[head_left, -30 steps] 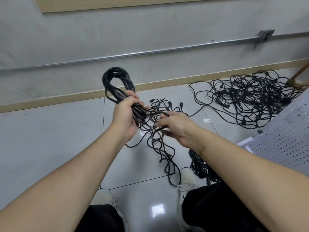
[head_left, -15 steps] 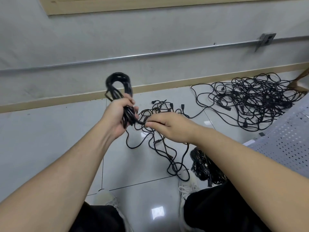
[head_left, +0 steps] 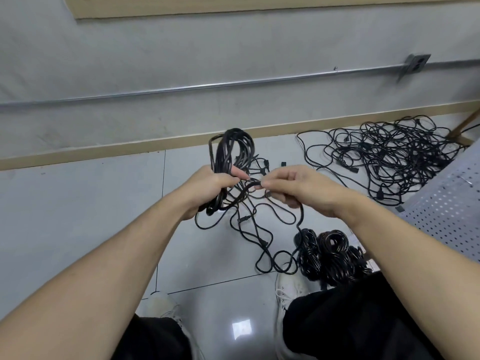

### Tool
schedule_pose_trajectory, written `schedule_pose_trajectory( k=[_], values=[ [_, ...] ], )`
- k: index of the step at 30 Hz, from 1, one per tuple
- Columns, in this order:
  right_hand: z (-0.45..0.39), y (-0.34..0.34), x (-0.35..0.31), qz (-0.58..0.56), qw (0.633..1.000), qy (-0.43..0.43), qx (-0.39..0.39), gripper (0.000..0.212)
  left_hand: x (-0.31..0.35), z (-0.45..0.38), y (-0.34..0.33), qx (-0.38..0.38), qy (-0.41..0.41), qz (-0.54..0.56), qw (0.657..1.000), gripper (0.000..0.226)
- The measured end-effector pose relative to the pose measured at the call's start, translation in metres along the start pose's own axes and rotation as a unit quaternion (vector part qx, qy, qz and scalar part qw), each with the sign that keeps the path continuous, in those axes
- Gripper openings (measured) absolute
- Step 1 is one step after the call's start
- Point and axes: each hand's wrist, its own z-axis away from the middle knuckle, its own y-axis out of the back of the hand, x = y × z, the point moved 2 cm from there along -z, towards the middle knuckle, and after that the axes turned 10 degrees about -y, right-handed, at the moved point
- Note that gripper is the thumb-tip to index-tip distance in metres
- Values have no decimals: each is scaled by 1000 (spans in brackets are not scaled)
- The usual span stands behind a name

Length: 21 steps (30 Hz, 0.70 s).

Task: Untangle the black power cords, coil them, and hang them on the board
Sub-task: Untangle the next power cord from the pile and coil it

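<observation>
Both hands have lifted higher, the left hand (head_left: 207, 188) gripping the coiled power cord (head_left: 233, 152) above the floor tiles (head_left: 78, 216) so it stays looped, while the right hand (head_left: 293, 188) pinches the loose cord end (head_left: 253, 187) to wrap it.

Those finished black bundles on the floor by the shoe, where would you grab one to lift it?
Probably from above, fingers hooked through the upper arch of the coiled bundles. The loops stand in thick rounded stacks beside the white shoe, so gripping all strands together should keep the coil from unravelling.
</observation>
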Motion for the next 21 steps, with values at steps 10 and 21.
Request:
schedule_pose_trajectory(
  k=[10,21],
  values=[
    [-11,7,-8,156,947,63,274,44,-2,-2,-31,-76,-58,-102,990,36],
    [-3,14,-15,-135,961,111,213,27,-6,1,-16,10,27,-26,999,12]
  ],
)
